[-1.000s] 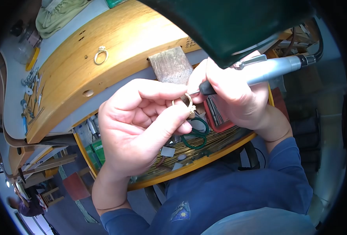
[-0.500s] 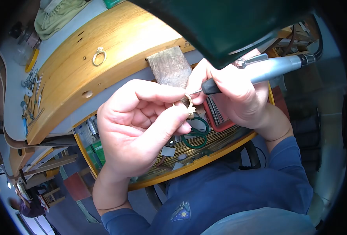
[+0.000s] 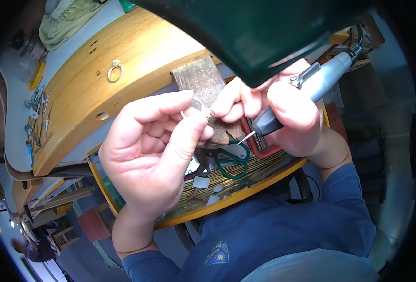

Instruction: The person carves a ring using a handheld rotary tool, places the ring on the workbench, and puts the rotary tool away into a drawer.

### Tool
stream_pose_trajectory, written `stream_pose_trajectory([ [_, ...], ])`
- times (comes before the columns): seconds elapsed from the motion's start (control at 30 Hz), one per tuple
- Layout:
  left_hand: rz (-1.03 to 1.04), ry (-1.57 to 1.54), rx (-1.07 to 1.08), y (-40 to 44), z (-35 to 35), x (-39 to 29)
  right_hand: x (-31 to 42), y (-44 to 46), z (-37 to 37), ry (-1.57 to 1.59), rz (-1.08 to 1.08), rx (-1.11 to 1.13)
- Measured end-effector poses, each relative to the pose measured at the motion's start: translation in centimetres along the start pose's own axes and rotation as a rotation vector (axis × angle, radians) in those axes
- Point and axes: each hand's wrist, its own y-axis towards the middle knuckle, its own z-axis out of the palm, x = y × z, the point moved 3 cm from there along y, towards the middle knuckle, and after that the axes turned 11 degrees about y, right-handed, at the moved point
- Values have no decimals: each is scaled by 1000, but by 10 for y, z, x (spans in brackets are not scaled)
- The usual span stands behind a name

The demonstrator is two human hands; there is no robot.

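Between the thumb and forefinger of my left hand point(image 3: 151, 145) is a gold ring point(image 3: 198, 104), its ornate head towards my right fingers. My right hand point(image 3: 287, 110) grips a silver rotary handpiece point(image 3: 327, 80) with a black nose; its thin bit point(image 3: 247, 137) points down and left, apart from the ring. My right fingertips are close to the ring's head; whether they touch it I cannot tell. Behind the ring a worn wooden bench pin point(image 3: 196, 77) juts from the bench. Another ring point(image 3: 115, 71) rests on the wooden bench top point(image 3: 144, 40).
Below my hands, an open drawer point(image 3: 226, 199) holds green-handled scissors point(image 3: 233, 167) and a red tray point(image 3: 267, 151). A dark green lamp shade point(image 3: 264, 33) hangs overhead. Small tools point(image 3: 41, 115) lie at the left. A person point(image 3: 38, 249) is far off at lower left.
The ring and my left hand have shifted left and turned. The handpiece has tilted, its bit swinging down and away from the ring. My right fingers have moved towards the ring's head.
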Motion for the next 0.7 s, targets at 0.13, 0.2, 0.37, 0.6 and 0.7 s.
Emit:
stream_pose_trajectory([
  [0.13,89,67,2,-2,0,0,1,-2,-1,-40,10,49],
  [0.2,39,57,-13,-3,1,-4,0,-3,-7,-45,9,121],
  [0.37,-8,16,39,-2,1,-7,3,-1,1,-30,-20,-25],
  [0.6,-113,-61,148,0,2,-3,-8,-4,-18,72,118,158],
  [0.7,-115,-72,171,-1,1,-3,-6,-2,-16,83,109,181],
])
